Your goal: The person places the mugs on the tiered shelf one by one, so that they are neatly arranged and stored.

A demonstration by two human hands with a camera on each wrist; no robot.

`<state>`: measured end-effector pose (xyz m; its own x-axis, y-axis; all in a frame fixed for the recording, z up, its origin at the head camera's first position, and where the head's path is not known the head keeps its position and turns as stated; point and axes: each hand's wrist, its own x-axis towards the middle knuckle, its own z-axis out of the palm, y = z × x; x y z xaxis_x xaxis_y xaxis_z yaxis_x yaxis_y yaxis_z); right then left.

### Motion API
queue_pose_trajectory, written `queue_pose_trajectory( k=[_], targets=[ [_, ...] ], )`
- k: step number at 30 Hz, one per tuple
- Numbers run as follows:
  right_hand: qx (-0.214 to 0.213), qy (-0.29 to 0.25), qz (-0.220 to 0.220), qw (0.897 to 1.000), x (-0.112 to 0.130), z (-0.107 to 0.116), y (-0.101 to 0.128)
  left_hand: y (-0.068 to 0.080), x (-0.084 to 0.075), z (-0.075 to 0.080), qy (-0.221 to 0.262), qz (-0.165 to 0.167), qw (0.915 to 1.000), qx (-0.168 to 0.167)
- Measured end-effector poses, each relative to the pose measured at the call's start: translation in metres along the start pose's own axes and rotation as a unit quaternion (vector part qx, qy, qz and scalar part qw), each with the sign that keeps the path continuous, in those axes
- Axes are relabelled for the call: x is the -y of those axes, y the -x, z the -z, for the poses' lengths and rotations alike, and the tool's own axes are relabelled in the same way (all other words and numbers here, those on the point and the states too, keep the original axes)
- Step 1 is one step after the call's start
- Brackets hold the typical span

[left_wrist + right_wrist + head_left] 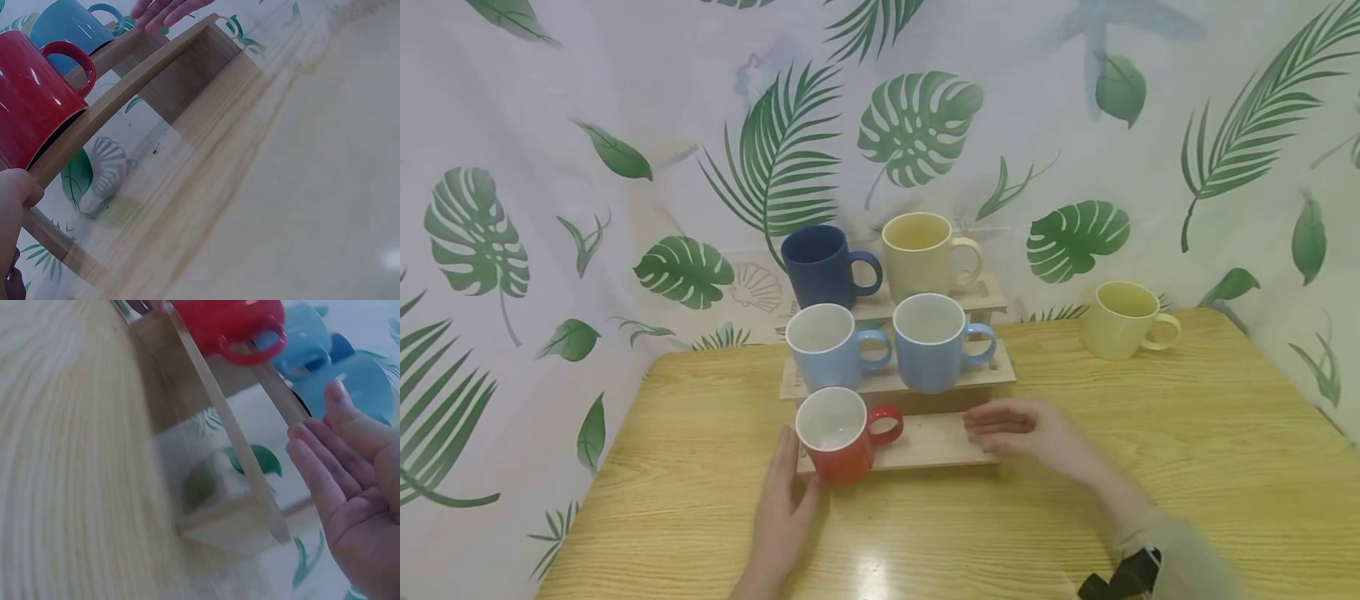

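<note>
A three-tier wooden rack (936, 440) stands on the table. My left hand (784, 508) grips the left end of its lowest tier, the thumb at the front edge, beside a red mug (844, 458) with a white inside. In the left wrist view, the thumb (22, 186) lies just below that mug. My right hand (1026, 429) is at the right end of the lowest tier, holding nothing; in the right wrist view its fingers are extended. Two light blue mugs (928, 358) sit on the middle tier. On the top tier are a dark blue mug (820, 271) and a cream-yellow mug (917, 258).
Another yellow mug (1120, 325) stands on the wooden table (1187, 450), at the back right. Behind the table hangs a white cloth (1000, 108) printed with green leaves. A black device (1123, 575) is strapped to the right wrist.
</note>
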<state>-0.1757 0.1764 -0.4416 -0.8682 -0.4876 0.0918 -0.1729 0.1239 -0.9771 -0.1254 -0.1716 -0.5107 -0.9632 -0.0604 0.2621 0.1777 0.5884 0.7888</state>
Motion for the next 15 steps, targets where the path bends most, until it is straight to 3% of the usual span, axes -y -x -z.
queue_pose_trajectory(
  k=[3,9,12,15],
  targets=[
    [-0.013,0.011,0.014,1.000,0.001,0.018,0.009,0.000,-0.001,0.000,-0.002,0.008,1.0000,0.003],
    [-0.092,0.046,0.029,0.994,0.001,0.055,0.022,0.000,-0.003,0.002,-0.008,0.012,0.9999,0.007],
    [-0.149,0.100,0.031,0.983,-0.001,0.072,0.026,0.000,-0.003,0.001,-0.008,0.011,0.9999,0.007],
    [-0.212,0.152,0.029,0.965,-0.006,0.088,0.027,-0.001,-0.002,0.001,-0.007,0.010,0.9999,0.007]
  ],
)
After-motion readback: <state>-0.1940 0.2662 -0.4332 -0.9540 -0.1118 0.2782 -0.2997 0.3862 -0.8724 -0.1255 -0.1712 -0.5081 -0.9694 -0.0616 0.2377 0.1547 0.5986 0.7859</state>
